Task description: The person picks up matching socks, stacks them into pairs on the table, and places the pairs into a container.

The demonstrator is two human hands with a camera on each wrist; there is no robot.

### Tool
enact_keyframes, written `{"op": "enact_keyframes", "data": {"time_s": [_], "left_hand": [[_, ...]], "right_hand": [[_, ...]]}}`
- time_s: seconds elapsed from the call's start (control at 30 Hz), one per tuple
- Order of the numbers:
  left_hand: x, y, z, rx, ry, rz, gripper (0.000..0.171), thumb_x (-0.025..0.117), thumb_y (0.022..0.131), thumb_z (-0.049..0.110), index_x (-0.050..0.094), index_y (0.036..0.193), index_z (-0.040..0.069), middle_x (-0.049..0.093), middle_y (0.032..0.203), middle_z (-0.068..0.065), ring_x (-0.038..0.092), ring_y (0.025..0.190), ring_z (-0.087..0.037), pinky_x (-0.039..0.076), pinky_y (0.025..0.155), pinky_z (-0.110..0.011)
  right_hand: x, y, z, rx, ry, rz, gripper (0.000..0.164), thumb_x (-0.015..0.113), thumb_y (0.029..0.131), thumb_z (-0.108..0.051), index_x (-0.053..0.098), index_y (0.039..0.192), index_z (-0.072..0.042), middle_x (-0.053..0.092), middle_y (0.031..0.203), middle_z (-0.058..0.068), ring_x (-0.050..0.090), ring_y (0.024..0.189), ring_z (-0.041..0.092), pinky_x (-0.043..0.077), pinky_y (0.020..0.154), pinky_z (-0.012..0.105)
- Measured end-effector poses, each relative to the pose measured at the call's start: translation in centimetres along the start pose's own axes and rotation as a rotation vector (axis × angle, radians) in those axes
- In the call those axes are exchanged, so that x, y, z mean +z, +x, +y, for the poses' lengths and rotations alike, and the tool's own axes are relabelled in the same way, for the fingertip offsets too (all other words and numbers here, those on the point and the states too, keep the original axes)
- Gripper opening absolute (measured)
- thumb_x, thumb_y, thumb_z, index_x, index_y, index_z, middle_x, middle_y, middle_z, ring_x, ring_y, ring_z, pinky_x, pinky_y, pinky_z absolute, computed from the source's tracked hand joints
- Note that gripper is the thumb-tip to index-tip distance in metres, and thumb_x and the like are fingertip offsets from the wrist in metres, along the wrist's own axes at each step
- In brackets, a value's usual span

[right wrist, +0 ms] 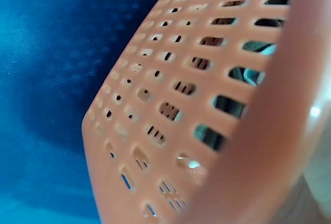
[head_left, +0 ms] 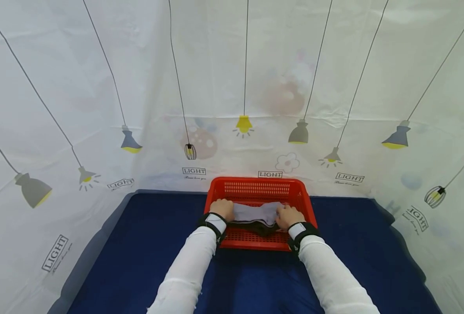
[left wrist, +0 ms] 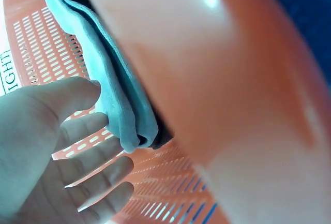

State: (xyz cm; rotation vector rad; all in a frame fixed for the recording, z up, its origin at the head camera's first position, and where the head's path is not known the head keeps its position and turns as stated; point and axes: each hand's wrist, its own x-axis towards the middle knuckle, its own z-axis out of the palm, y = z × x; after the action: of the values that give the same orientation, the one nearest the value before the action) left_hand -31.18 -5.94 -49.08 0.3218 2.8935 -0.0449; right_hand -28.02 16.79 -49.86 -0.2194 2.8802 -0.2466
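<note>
A folded light-grey cloth [head_left: 255, 213] lies across the inside of a red plastic basket [head_left: 259, 245], over a darker folded cloth [head_left: 260, 228]. At the cloth's left end is my left hand [head_left: 223, 209]. The left wrist view shows that hand [left wrist: 67, 146] with loosely spread fingers, its thumb and index fingertips right at the edge of the grey cloth [left wrist: 111, 89]. My right hand [head_left: 289, 216] is at the opposite end, its thumb side against the cloth. In the right wrist view the basket wall [right wrist: 150, 105] hides most of that hand's fingers; I cannot tell whether they pinch the cloth.
The basket stands on a dark blue surface [head_left: 145, 261], near its back edge. Behind it and at both sides hangs a pale sheet [head_left: 216, 65] printed with lamps. Slotted, raised basket walls surround both hands.
</note>
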Motion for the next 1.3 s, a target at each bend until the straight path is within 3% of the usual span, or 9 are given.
{"op": "enact_keyframes", "data": {"time_s": [0.17,0.3,0.43,0.57,0.83,1.07,1.3], "left_hand": [[-0.3,-0.4,0.0,-0.016,-0.012,-0.003,0.022,0.065,0.079,0.025,0.071,0.096,0.013,0.068,0.097,-0.009,0.063,0.085,-0.028,0.05,0.07,-0.043],[-0.6,-0.8,-0.1,-0.001,-0.007,-0.001,0.029,0.067,0.078,0.032,0.069,0.101,0.014,0.066,0.1,-0.008,0.062,0.087,-0.028,0.05,0.071,-0.043],[-1.1,-1.5,0.0,0.036,-0.001,0.01,0.041,0.065,0.08,0.038,0.064,0.113,0.015,0.06,0.11,-0.009,0.058,0.098,-0.029,0.047,0.08,-0.044],[-1.5,-2.7,0.2,0.075,-0.011,0.048,0.053,0.063,0.082,0.043,0.056,0.126,0.013,0.053,0.123,-0.01,0.052,0.11,-0.031,0.043,0.089,-0.045],[-1.9,-5.4,0.1,0.147,-0.121,0.102,0.066,0.059,0.083,0.047,0.041,0.138,0.015,0.034,0.145,-0.01,0.036,0.129,-0.033,0.032,0.101,-0.05],[-2.5,-7.6,0.4,0.182,-0.078,0.141,0.072,0.052,0.086,0.053,0.032,0.144,0.016,0.022,0.151,-0.008,0.019,0.139,-0.031,0.022,0.107,-0.05],[-2.3,-9.7,1.3,0.211,-0.047,0.165,0.075,0.045,0.087,0.058,0.029,0.145,0.014,0.019,0.153,-0.008,0.014,0.14,-0.031,0.02,0.108,-0.052]], "right_hand": [[0.0,0.2,0.3,-0.003,0.002,-0.016,0.037,0.055,0.09,-0.025,0.056,0.123,-0.009,0.052,0.123,0.021,0.05,0.109,0.041,0.043,0.086,0.054],[-0.4,0.2,0.5,-0.039,-0.013,0.031,0.041,0.055,0.089,-0.026,0.054,0.127,-0.009,0.05,0.126,0.021,0.049,0.11,0.042,0.043,0.085,0.055],[-0.8,-0.1,0.4,-0.089,-0.036,0.088,0.046,0.056,0.089,-0.028,0.05,0.131,-0.01,0.049,0.128,0.02,0.048,0.111,0.041,0.043,0.085,0.055],[-1.1,-0.8,0.0,-0.147,-0.029,0.162,0.05,0.058,0.088,-0.031,0.048,0.133,-0.012,0.047,0.132,0.018,0.046,0.116,0.04,0.041,0.088,0.055],[-1.3,-3.8,-0.7,-0.225,-0.043,0.273,0.057,0.058,0.087,-0.038,0.044,0.136,-0.013,0.041,0.139,0.017,0.04,0.125,0.041,0.037,0.093,0.058],[-1.2,-5.7,-1.0,-0.249,-0.038,0.33,0.064,0.055,0.086,-0.046,0.039,0.14,-0.017,0.034,0.146,0.013,0.028,0.134,0.038,0.024,0.1,0.062],[-0.9,-7.4,-0.9,-0.288,-0.028,0.394,0.067,0.057,0.084,-0.048,0.038,0.141,-0.019,0.031,0.148,0.01,0.023,0.137,0.037,0.018,0.101,0.065]]}}
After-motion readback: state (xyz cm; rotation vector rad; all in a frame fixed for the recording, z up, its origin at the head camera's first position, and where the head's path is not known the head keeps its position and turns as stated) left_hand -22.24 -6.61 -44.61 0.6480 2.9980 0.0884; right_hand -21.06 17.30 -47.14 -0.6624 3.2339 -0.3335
